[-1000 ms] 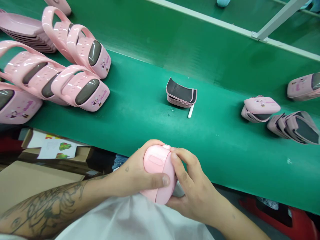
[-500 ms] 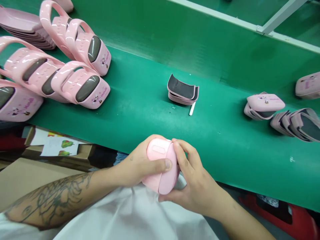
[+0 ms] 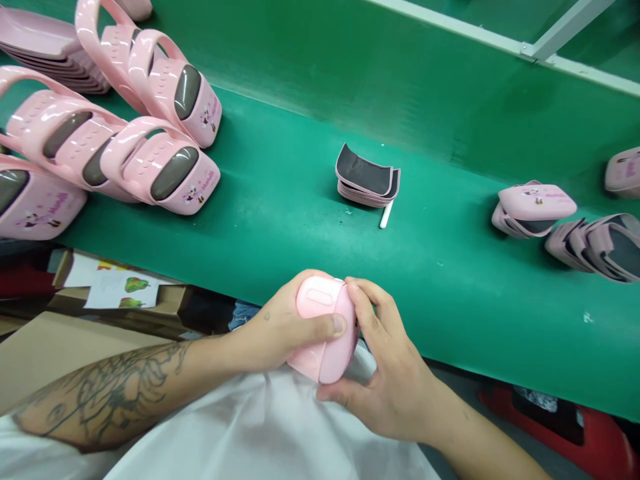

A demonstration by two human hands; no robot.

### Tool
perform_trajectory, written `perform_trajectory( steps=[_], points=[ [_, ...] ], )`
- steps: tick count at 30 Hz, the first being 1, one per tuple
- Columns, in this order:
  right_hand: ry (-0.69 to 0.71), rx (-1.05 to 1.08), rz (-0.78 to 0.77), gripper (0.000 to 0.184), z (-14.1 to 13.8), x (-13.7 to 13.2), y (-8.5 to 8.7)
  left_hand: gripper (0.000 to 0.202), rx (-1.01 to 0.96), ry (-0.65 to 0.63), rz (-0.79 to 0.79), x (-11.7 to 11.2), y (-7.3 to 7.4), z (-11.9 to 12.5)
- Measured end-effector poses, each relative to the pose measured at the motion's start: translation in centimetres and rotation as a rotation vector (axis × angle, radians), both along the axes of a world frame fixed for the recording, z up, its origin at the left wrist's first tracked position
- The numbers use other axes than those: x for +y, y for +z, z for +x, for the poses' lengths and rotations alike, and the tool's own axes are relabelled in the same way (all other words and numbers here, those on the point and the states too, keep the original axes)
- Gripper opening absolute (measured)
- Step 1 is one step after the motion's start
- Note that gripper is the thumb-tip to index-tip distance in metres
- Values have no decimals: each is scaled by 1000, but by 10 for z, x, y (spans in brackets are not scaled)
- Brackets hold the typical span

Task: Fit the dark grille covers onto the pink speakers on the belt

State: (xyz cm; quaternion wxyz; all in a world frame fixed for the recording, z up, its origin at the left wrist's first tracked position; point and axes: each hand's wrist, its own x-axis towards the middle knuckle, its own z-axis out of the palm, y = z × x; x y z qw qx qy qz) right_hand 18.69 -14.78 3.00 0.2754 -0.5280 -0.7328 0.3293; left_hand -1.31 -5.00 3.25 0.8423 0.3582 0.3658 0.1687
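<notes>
My left hand (image 3: 280,328) and my right hand (image 3: 385,380) both grip a closed pink plastic case (image 3: 320,327), the left thumb lying across its face and the right fingers wrapped around its edge. Part of the case is hidden by my fingers. On the green conveyor belt (image 3: 280,230) ahead of my hands, a small stack of curved pink pieces with dark grey linings (image 3: 366,177) lies beside a thin white stick (image 3: 386,215). Neither hand touches them.
Pink cases with loop straps and cartoon prints (image 3: 160,167) are heaped at the belt's left, behind a stack of pink trays (image 3: 45,57). More pink pieces (image 3: 595,247) lie at right. A cardboard box (image 3: 65,350) sits below the belt's near edge, and a red object (image 3: 545,427) sits at lower right.
The pink case has turned slightly in my hands and sits a little higher in view. Everything on the belt appears shifted up and to the right.
</notes>
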Motion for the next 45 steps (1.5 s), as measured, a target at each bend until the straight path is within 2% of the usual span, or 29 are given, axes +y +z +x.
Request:
perform_trajectory(
  steps=[7,16,21,24,27,32,38,45],
  points=[
    [-11,-2,26,115,-4,0,0,68,89,5,0,-3,-1,-3],
    [17,-41,38,119,-5,1,5,72,80,10,17,-7,-2,-8],
    [-20,-62,194,124,-7,5,5,78,-105,11,77,-3,-1,-13],
    [-18,-103,319,115,-7,9,6,84,-66,-7,184,2,4,-17],
    [6,-137,367,105,-7,11,9,91,-8,-26,216,5,10,-19],
    [-2,-165,421,95,-9,11,10,81,-29,11,168,1,14,-15],
    [-4,-157,474,96,-12,12,3,72,72,29,266,-5,14,-11],
    [23,-194,481,91,-11,12,6,68,104,36,349,-6,14,-13]
  ],
)
